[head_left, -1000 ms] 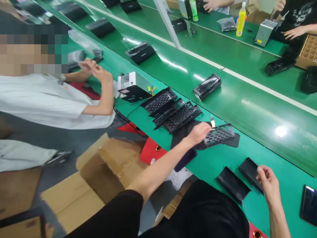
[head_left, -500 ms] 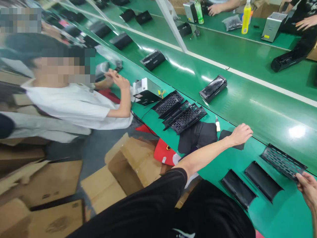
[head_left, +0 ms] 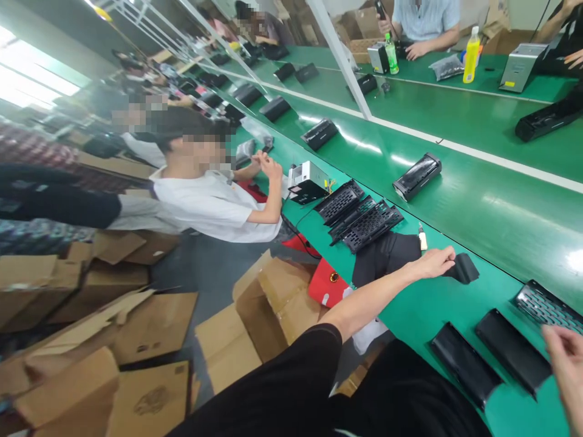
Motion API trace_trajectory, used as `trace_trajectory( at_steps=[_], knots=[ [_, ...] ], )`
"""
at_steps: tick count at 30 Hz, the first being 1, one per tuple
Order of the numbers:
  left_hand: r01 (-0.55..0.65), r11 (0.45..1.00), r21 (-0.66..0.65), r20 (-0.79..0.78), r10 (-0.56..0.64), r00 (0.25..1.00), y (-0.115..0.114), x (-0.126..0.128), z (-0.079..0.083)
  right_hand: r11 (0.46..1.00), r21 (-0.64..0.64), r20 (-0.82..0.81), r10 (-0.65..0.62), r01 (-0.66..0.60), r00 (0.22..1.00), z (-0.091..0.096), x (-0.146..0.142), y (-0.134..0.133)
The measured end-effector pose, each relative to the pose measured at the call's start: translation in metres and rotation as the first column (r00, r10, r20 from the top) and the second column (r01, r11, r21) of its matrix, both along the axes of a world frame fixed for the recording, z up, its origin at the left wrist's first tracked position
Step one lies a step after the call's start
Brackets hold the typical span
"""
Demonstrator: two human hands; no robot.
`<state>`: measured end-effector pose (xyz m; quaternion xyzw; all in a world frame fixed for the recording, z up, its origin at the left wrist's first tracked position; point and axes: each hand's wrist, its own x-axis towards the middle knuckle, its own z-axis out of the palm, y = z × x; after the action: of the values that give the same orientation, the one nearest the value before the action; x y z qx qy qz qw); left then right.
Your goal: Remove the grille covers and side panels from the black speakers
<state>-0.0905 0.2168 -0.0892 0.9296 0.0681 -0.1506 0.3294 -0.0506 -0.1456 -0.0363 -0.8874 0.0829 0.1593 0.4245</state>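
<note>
My left hand (head_left: 438, 262) is pinched on the near edge of a thin black fabric sheet (head_left: 466, 269), which bends up from the green table. Beside that wrist lies a stack of similar black fabric sheets (head_left: 387, 255). At the right edge, my right hand (head_left: 565, 364) is partly out of view, its thumb and fingers slightly apart with nothing visible in them. Just beyond it lies a black perforated grille (head_left: 549, 306). Two curved black shells (head_left: 512, 351) rest hollow side up nearer to me, to the left of my right hand.
Several black perforated grilles (head_left: 364, 215) lie left of the fabric stack, near a silver-and-black box (head_left: 307, 182). A co-worker in a white shirt (head_left: 214, 209) sits to the left. Black housings (head_left: 418, 176) stand along the green belt. Cardboard boxes (head_left: 277, 303) cover the floor.
My left hand has lifted an edge of the black fabric sheet, which lay flat before. My right hand has come off the grille's end. The view has swung left.
</note>
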Motion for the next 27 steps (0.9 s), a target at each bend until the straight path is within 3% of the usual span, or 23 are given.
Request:
trace_trajectory(
  at_steps=[2,3,5,7,9,11,13,15,16,17,18,20,21,22,24,26,27],
  knots=[
    [-0.160,0.942,-0.294,-0.042,0.155,0.987,-0.016,-0.006,0.011,0.985,0.145,-0.040,0.099,-0.092,0.994,0.013,-0.028,0.057],
    [-0.258,0.858,-0.444,-0.093,0.242,0.966,-0.026,-0.011,0.015,0.964,0.212,-0.012,0.167,-0.161,0.986,0.015,-0.040,0.082],
    [-0.409,0.632,-0.658,-0.232,0.347,0.909,-0.048,-0.020,0.025,0.939,0.205,0.158,0.247,-0.276,0.956,0.016,-0.059,0.119],
    [-0.487,0.443,-0.753,-0.335,0.380,0.862,-0.066,-0.029,0.034,0.927,0.156,0.247,0.298,-0.341,0.922,0.012,-0.070,0.136],
    [-0.523,0.349,-0.777,-0.386,0.392,0.835,-0.078,-0.035,0.044,0.929,0.131,0.211,0.315,-0.346,0.925,0.009,-0.073,0.134],
    [-0.528,0.346,-0.776,-0.410,0.359,0.838,-0.082,-0.039,0.054,0.932,0.151,0.118,0.314,-0.330,0.942,0.007,-0.070,0.120],
    [-0.493,0.418,-0.763,-0.382,0.325,0.865,-0.080,-0.041,0.061,0.931,0.248,0.018,0.272,-0.268,0.962,0.008,-0.063,0.103],
    [-0.440,0.518,-0.733,-0.275,0.366,0.889,-0.076,-0.040,0.063,0.916,0.370,-0.070,0.191,-0.152,0.979,0.011,-0.055,0.089],
    [-0.416,0.538,-0.733,-0.222,0.388,0.894,-0.075,-0.040,0.062,0.904,0.417,-0.104,0.150,-0.094,0.983,0.013,-0.052,0.084],
    [-0.391,0.519,-0.760,-0.202,0.384,0.901,-0.074,-0.039,0.058,0.888,0.459,-0.135,0.117,-0.042,0.984,0.016,-0.049,0.080],
    [-0.367,0.464,-0.806,-0.222,0.338,0.915,-0.074,-0.038,0.052,0.869,0.495,-0.169,0.089,0.006,0.982,0.018,-0.047,0.076],
    [-0.361,0.302,-0.882,-0.327,0.159,0.932,-0.077,-0.035,0.038,0.822,0.558,-0.264,0.046,0.113,0.964,0.020,-0.043,0.067],
    [-0.382,0.243,-0.892,-0.376,0.074,0.924,-0.080,-0.034,0.030,0.800,0.576,-0.316,0.028,0.168,0.948,0.020,-0.041,0.061],
    [-0.404,0.218,-0.888,-0.408,0.027,0.912,-0.084,-0.031,0.022,0.790,0.575,-0.354,0.007,0.212,0.935,0.019,-0.039,0.054],
    [-0.407,0.252,-0.878,-0.409,0.047,0.911,-0.092,-0.021,0.010,0.840,0.501,-0.339,-0.033,0.210,0.940,0.015,-0.033,0.036],
    [-0.344,0.352,-0.870,-0.328,0.108,0.939,-0.101,-0.002,0.004,0.931,0.345,-0.229,-0.043,0.123,0.972,0.008,-0.022,0.015],
    [-0.290,0.427,-0.856,-0.263,0.123,0.957,-0.106,0.012,0.003,0.960,0.264,-0.173,-0.043,0.088,0.984,0.003,-0.015,0.004]
  ],
)
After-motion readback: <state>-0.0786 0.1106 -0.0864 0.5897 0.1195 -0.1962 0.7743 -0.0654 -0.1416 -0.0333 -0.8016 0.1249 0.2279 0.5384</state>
